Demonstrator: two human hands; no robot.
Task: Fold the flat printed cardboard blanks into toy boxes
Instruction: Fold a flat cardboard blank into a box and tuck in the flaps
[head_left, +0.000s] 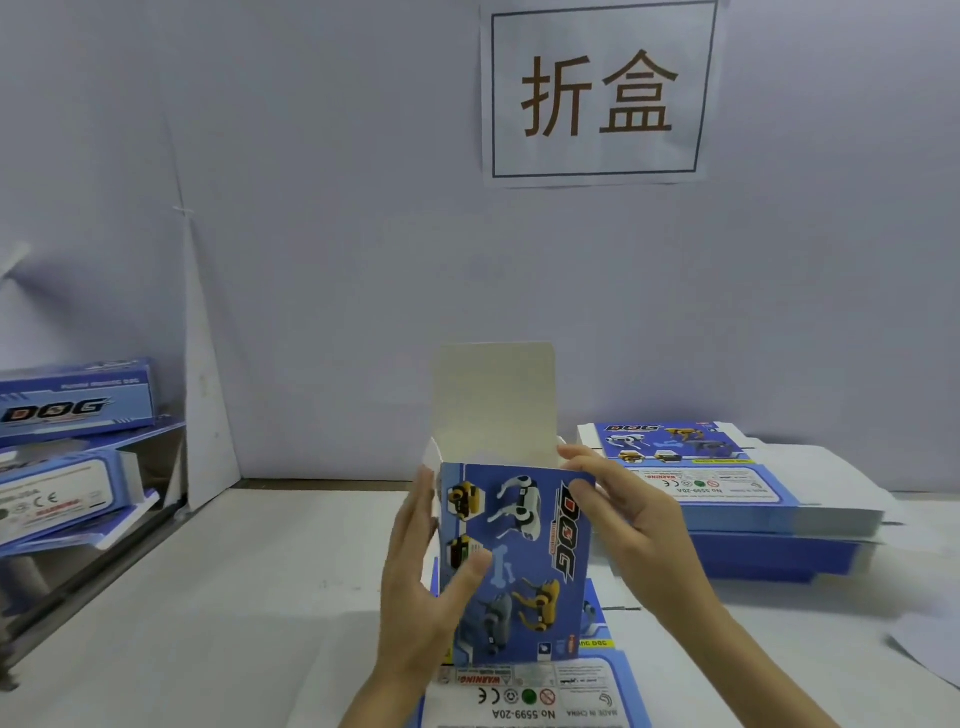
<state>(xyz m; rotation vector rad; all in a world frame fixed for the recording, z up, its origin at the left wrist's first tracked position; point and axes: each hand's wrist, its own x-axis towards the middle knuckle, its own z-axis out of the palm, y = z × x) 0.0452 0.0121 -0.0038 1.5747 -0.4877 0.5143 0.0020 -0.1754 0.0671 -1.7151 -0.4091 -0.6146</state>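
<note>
Backdrop of pale lilac-grey sheeting (311, 234) across the whole rear. Below it, white bench (234, 597), near edge cut off by the frame. At right, stack of flat blue printed cardboard blanks (727, 483), lower layers showing only as edges, small print too blurred to read. High on the backdrop, white paper sign (597, 93) with two dark characters in a ruled border, top edge clipped. At far left, folded blue boxes (72, 400) piled askew, partly out of frame, count unclear. Centre, upright blue cardboard toy box (519, 561) with robot-dog prints, plain top flap (496, 400) standing open, inside hidden. Beneath it, another flat blue blank (524, 701), mostly covered, contact with it not discernible. Left hand (421, 582) clasping the box's left corner, fingers straight up the side, thumb across the front. Right hand (628, 514) gripping the upper right corner, fingertips curled at the rim, thumb on the front panel. Both forearms cut off at the bottom.
</note>
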